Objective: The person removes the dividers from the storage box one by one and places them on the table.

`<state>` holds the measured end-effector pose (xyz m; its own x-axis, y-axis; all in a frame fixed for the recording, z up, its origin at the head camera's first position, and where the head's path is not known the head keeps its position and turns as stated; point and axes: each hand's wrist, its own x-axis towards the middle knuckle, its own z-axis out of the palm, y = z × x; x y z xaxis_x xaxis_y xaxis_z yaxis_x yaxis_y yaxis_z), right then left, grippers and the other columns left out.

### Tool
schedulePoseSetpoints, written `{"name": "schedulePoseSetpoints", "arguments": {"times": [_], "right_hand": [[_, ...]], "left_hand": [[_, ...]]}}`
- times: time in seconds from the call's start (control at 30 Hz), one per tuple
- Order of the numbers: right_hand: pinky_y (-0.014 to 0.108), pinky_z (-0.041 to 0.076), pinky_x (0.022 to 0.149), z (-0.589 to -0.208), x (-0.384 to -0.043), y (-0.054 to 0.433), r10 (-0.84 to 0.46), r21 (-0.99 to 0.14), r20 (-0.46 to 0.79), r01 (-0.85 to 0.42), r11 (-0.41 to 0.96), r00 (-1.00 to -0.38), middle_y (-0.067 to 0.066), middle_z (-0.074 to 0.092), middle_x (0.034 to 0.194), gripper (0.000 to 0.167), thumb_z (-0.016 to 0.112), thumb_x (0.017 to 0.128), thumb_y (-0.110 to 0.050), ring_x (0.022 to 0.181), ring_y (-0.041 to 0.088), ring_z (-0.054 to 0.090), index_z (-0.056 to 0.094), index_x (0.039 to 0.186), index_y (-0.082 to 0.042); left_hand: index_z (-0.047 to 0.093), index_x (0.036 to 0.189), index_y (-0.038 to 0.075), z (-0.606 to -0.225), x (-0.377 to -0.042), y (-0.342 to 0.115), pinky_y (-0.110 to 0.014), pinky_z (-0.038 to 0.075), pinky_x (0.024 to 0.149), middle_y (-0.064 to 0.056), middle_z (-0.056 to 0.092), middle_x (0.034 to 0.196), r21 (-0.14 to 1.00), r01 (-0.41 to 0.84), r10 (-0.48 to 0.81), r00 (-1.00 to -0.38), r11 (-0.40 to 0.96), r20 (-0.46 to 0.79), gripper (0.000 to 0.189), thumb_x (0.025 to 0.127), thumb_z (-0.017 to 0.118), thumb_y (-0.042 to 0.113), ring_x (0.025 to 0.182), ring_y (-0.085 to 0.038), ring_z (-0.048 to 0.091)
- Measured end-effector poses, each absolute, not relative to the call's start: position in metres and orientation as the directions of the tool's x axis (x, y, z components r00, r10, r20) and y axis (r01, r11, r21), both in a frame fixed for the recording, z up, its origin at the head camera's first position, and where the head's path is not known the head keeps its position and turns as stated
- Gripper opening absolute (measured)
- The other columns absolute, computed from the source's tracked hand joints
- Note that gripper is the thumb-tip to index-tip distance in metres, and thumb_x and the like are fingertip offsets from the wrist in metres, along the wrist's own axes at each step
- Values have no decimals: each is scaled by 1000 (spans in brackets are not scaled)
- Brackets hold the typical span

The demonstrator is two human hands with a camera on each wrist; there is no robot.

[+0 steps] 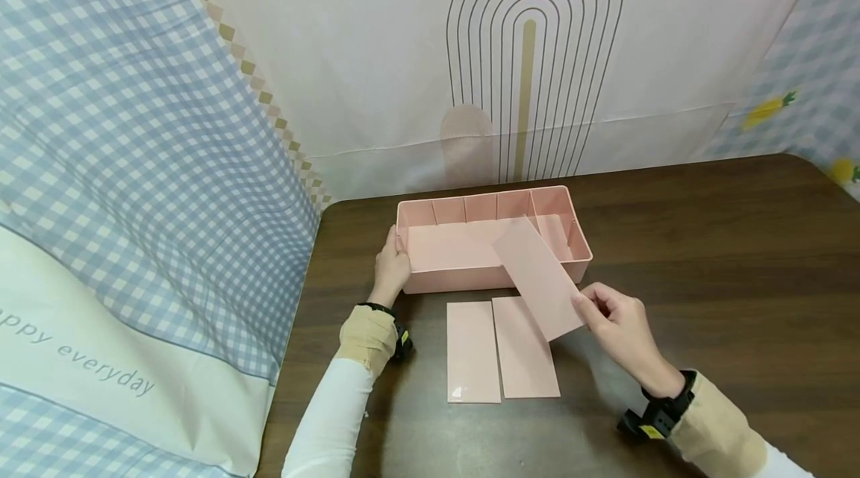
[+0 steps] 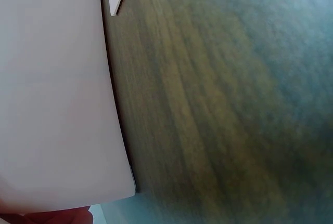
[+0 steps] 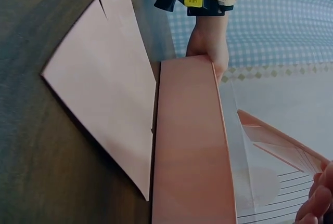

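A shallow rectangular pink plastic box (image 1: pixel 463 282) with a divider near its right end stands on the table. My left hand (image 1: pixel 392 267) grips the box by its left end, fingers at the wall. My right hand (image 1: pixel 621 325) pinches a flat pink panel (image 1: pixel 540 280) by its lower right edge, thumb on top. That panel slants over the box's front rim, its far end above the inside of the box. In the right wrist view, the right fingertips (image 3: pixel 318 195) show at the panel's edge.
Two more flat pink panels lie on the dark wooden table (image 1: pixel 699 254) before the box, a left one (image 1: pixel 473 351) and a right one (image 1: pixel 524 351) partly overlapped by the held panel. A white patterned cloth (image 1: pixel 363 52) hangs behind, a blue checked cloth (image 1: pixel 128 127) at left.
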<state>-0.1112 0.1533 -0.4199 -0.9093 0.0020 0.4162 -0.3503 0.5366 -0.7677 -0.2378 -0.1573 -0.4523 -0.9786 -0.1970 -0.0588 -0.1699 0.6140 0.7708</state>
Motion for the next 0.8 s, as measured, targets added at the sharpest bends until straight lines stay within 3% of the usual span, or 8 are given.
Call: {"name": "schedulePoseSetpoints", "arguments": {"times": [0.8], "right_hand": [[16, 30, 39, -437, -101, 164, -16, -762, 416, -358, 540, -909, -12, 41, 49, 20, 62, 78, 0, 42, -1, 36, 55, 65, -13]], "left_hand": [[17, 142, 12, -451, -237, -157, -42, 28, 104, -13, 31, 142, 778, -170, -195, -979, 605, -63, 46, 98, 18, 25, 129, -28, 31]]}}
